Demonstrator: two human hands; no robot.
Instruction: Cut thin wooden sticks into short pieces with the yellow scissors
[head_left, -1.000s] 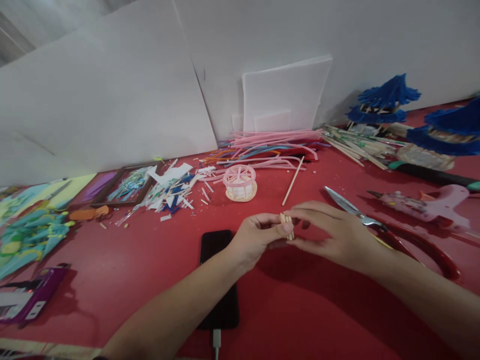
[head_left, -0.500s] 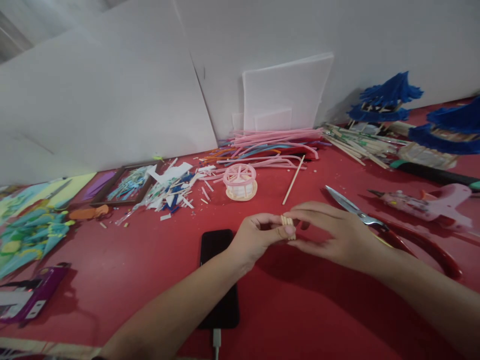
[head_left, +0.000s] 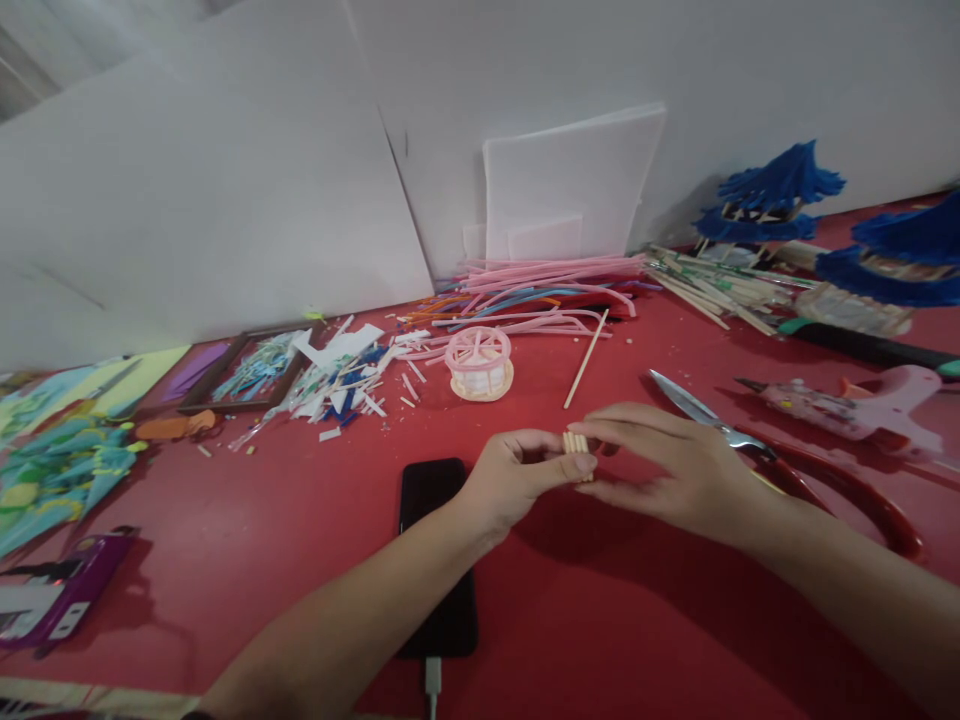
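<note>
A small bundle of short pale wooden sticks (head_left: pixel 576 443) is pinched between the thumb and fingers of my left hand (head_left: pixel 517 473). My right hand (head_left: pixel 671 465) holds the same bundle from the right, its fingertips against the sticks. Behind my hands stands a small round piece (head_left: pixel 480 364) with a pink spoked ring on top and a pale base. One thin wooden stick (head_left: pixel 586 360) lies on the red table (head_left: pixel 315 540) just beyond my right hand.
A black phone (head_left: pixel 439 620) with a cable lies under my left forearm. Scissors (head_left: pixel 694 405) and a pink glue gun (head_left: pixel 862 405) are on the right, near two blue-roofed models (head_left: pixel 780 190). Pink strips (head_left: pixel 555 275), paper scraps (head_left: pixel 349 375) and a purple device (head_left: pixel 79 590) lie farther left.
The pinched stick bundle has turned slightly, showing more of its stick sides. Both hands have stayed nearly in place.
</note>
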